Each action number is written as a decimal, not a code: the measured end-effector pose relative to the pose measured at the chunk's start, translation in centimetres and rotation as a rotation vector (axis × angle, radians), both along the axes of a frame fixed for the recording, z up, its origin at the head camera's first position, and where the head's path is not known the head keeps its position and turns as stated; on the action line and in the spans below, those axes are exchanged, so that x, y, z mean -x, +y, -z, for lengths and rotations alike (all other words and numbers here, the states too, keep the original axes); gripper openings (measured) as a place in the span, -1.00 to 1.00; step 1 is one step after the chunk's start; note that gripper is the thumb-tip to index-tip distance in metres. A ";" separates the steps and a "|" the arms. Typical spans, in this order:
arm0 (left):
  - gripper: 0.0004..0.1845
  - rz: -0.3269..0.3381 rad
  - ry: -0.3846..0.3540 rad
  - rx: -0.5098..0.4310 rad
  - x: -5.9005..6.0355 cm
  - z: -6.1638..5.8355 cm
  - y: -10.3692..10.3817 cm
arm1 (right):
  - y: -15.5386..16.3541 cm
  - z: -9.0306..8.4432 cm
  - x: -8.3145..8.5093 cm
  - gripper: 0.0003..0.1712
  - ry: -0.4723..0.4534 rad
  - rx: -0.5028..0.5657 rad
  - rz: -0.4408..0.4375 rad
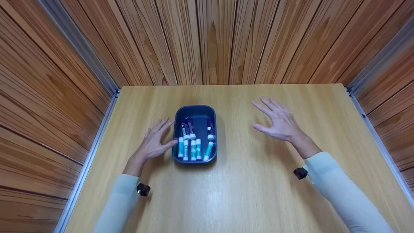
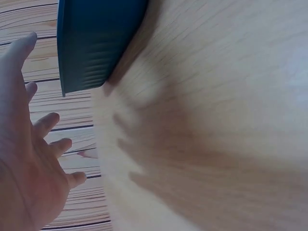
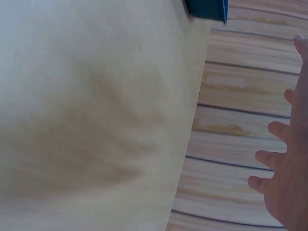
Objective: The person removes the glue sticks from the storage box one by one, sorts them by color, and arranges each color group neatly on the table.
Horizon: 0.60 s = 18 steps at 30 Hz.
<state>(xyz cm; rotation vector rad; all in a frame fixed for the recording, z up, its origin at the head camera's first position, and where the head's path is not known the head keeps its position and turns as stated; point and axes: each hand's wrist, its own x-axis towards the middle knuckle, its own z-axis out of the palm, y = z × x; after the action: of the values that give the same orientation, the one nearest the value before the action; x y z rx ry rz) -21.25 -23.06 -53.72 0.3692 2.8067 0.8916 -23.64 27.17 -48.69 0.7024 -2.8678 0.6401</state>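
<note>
A dark blue tray (image 1: 195, 161) sits on the table, left of the middle. Inside it lie several small stick tubes: teal-and-white ones (image 1: 193, 150) at the near end and dark purple ones with white ends (image 1: 191, 129) behind them. My left hand (image 1: 153, 142) is spread beside the tray's left side. In the left wrist view a gap shows between that hand (image 2: 29, 159) and the tray wall (image 2: 91, 53). Well to the right of the tray, my right hand (image 1: 278, 121) hovers over the table with fingers spread, holding nothing. The right wrist view shows its fingers (image 3: 277, 129) extended.
The wooden table (image 1: 226, 194) reaches back to a wood-plank wall (image 1: 216, 42). Metal rails (image 1: 87, 158) run along its sides. Each sleeve has a small dark device (image 1: 300, 173) at the wrist. Both hands cast shadows on the tabletop.
</note>
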 end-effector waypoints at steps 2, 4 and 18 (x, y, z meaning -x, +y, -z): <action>-0.07 -0.010 -0.033 -0.030 -0.2 0.3 0.2 | -0.6 -0.1 -0.1 -0.03 -0.010 0.010 -0.013; -0.08 -0.020 -0.060 -0.067 -0.5 0.5 0.3 | -1.2 -0.1 -0.2 -0.03 -0.022 0.017 -0.026; -0.16 -0.037 -0.117 -0.246 -1.3 2.5 0.1 | -4.8 -1.0 -0.5 -0.07 -0.078 0.150 -0.094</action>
<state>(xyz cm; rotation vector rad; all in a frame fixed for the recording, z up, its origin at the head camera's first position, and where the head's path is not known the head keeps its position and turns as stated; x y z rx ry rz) -19.95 -22.92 -56.24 0.2876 2.6112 1.2299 -23.11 22.33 -47.70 0.8104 -2.8317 0.9034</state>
